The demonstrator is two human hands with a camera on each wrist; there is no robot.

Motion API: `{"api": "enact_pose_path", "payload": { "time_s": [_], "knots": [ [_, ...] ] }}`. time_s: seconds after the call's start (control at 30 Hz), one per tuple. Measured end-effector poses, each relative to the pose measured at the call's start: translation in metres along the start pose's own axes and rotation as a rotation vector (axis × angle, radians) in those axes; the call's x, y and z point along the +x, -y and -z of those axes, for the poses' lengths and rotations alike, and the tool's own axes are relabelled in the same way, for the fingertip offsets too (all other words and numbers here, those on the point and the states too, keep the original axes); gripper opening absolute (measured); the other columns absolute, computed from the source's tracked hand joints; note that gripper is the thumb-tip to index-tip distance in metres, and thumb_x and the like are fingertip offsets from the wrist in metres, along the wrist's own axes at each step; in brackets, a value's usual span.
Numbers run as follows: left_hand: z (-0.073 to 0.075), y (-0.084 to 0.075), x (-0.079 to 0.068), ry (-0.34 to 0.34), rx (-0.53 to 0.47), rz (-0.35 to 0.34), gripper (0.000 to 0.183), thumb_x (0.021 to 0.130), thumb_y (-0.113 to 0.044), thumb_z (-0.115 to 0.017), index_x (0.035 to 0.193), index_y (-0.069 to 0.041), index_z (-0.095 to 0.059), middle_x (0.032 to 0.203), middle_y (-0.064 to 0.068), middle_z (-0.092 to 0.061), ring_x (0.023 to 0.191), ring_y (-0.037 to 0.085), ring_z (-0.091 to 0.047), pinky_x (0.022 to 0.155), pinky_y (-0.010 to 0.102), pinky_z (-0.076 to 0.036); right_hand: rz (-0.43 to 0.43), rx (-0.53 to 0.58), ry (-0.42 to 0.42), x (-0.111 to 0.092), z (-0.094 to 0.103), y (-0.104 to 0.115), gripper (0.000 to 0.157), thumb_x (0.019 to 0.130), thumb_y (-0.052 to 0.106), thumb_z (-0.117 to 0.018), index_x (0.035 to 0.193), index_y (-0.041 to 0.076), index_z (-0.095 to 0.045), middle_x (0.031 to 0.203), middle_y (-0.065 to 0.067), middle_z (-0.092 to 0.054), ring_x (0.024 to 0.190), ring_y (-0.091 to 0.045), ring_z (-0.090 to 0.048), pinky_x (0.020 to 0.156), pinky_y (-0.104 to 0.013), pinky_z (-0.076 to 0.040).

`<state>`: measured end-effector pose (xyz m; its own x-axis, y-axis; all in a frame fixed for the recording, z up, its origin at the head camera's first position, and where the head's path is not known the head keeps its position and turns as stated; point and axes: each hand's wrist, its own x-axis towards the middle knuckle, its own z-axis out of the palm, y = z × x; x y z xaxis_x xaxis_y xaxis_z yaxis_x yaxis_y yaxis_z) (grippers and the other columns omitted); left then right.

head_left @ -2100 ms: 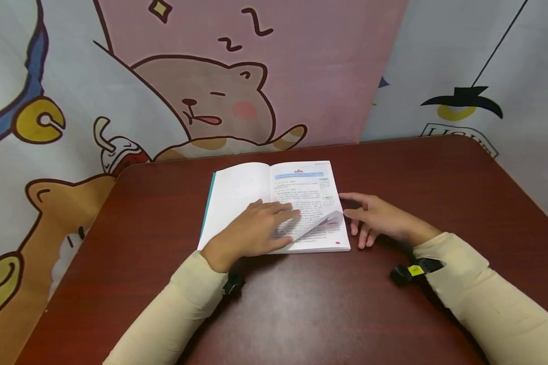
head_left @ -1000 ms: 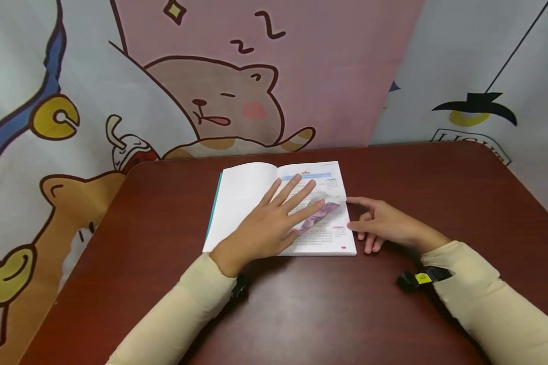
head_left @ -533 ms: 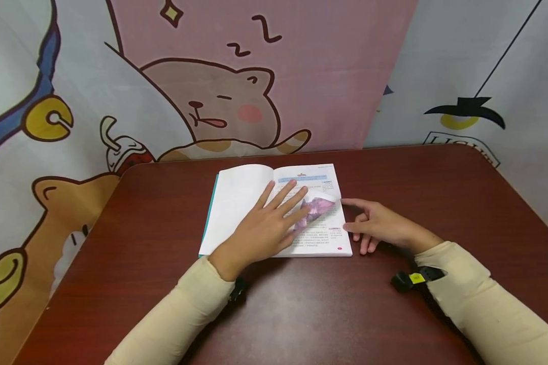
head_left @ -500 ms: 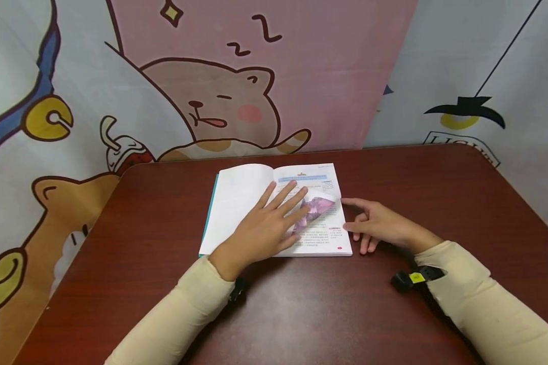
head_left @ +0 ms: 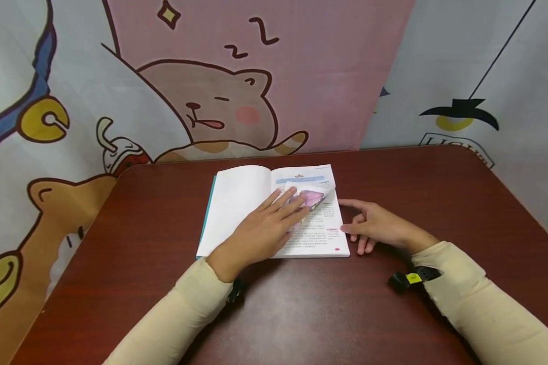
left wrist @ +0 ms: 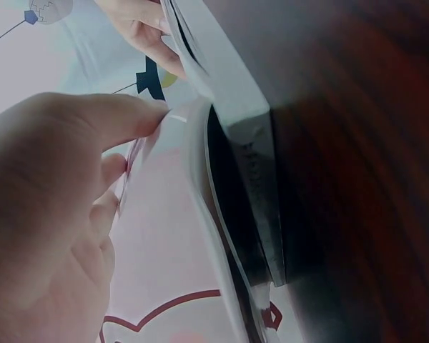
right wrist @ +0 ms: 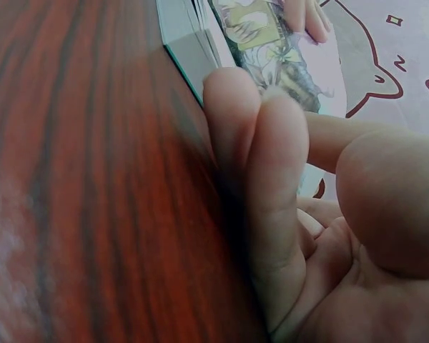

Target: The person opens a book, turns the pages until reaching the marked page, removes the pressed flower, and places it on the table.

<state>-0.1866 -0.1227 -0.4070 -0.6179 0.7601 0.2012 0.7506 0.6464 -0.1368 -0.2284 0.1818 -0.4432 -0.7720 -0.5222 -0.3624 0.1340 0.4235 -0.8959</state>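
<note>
An open book [head_left: 237, 203] with a teal cover edge lies on the table, its left page blank and its right page printed. One right-hand leaf [head_left: 312, 198] is lifted and curls over, with a purple picture on its underside. My left hand [head_left: 260, 230] lies over this leaf, fingers fairly straight and pointing away; in the left wrist view the thumb [left wrist: 132, 118] touches the leaf's edge. At the book's right edge, my right hand [head_left: 376, 225] touches it with index finger and thumb tips set apart. Its other fingers [right wrist: 275, 193] are bent beside the book, near the tabletop.
The dark red-brown wooden table [head_left: 292, 314] extends around the book. Behind it hangs a cloth [head_left: 329, 76] printed with cartoon animals. A black strap device with a yellow label [head_left: 413, 278] sits at the right wrist.
The curled leaf has swung up and toward the spine, baring its purple underside. My left hand's fingers spread out, then drew closer together. My right hand has stayed by the book's edge.
</note>
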Motion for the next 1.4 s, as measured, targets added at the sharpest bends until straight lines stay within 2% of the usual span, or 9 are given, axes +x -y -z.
{"api": "enact_pose_path", "payload": {
  "time_s": [0.2,0.37,0.5,0.7,0.97,1.23,1.4],
  "knots": [
    [-0.0003,0.0008,-0.0014,-0.023,-0.016,-0.029,0.045,0.097,-0.013,-0.055,0.143,-0.01,-0.056,0.159,0.007,-0.041,0.153,0.028,-0.026,0.126,0.042,-0.016,-0.012,0.001,-0.001,0.0021,0.0011,-0.0001,0.082,0.094,0.019,-0.07,0.159,0.013,-0.019,0.076,-0.012,-0.062,0.053,-0.024,-0.069,0.048,-0.04,-0.057],
    [-0.0016,0.0027,-0.0024,-0.015,-0.005,-0.025,0.047,0.094,-0.014,-0.058,0.14,-0.008,-0.058,0.159,0.008,-0.041,0.153,0.03,-0.026,0.126,0.042,-0.018,-0.015,-0.009,-0.002,0.0025,0.0006,0.002,0.082,0.095,0.019,-0.069,0.159,0.014,-0.019,0.076,-0.013,-0.062,0.053,-0.026,-0.069,0.049,-0.04,-0.057],
    [-0.0025,0.0037,-0.0027,0.012,-0.02,0.004,0.049,0.093,-0.018,-0.062,0.142,-0.01,-0.057,0.16,0.007,-0.038,0.153,0.03,-0.025,0.125,0.045,-0.019,-0.018,-0.015,-0.002,0.002,0.0001,0.0034,0.082,0.095,0.019,-0.069,0.159,0.014,-0.019,0.076,-0.013,-0.062,0.054,-0.026,-0.069,0.049,-0.041,-0.057],
    [-0.0028,0.005,-0.0033,0.032,-0.05,0.082,0.05,0.095,-0.023,-0.064,0.144,-0.016,-0.056,0.162,0.005,-0.036,0.154,0.028,-0.023,0.123,0.051,-0.024,-0.015,-0.025,-0.005,0.0023,0.0023,0.0054,0.084,0.093,0.021,-0.071,0.159,0.014,-0.019,0.076,-0.013,-0.062,0.054,-0.027,-0.069,0.049,-0.042,-0.057],
    [-0.0033,0.0054,-0.0051,0.069,-0.104,0.15,0.052,0.096,-0.024,-0.063,0.146,-0.018,-0.053,0.164,0.008,-0.032,0.154,0.029,-0.023,0.121,0.056,-0.024,-0.03,-0.025,-0.005,0.0014,0.0008,0.0051,0.085,0.093,0.021,-0.071,0.159,0.015,-0.019,0.077,-0.014,-0.062,0.054,-0.027,-0.069,0.05,-0.041,-0.057],
    [-0.0035,0.0048,-0.0049,0.053,-0.09,0.134,0.054,0.095,-0.02,-0.062,0.147,-0.012,-0.052,0.165,0.004,-0.03,0.155,0.026,-0.021,0.124,0.053,-0.019,-0.034,-0.03,-0.008,0.0004,0.0002,0.0025,0.085,0.092,0.023,-0.072,0.159,0.016,-0.02,0.078,-0.014,-0.062,0.055,-0.027,-0.069,0.05,-0.04,-0.057],
    [-0.0043,0.0043,-0.0053,0.076,-0.086,0.125,0.05,0.096,-0.018,-0.059,0.145,-0.01,-0.053,0.162,0.006,-0.035,0.154,0.026,-0.023,0.125,0.048,-0.02,-0.037,-0.02,-0.002,0.0004,-0.0008,0.0002,0.085,0.093,0.022,-0.072,0.159,0.016,-0.02,0.078,-0.014,-0.062,0.054,-0.026,-0.069,0.049,-0.039,-0.057]
  ]
}}
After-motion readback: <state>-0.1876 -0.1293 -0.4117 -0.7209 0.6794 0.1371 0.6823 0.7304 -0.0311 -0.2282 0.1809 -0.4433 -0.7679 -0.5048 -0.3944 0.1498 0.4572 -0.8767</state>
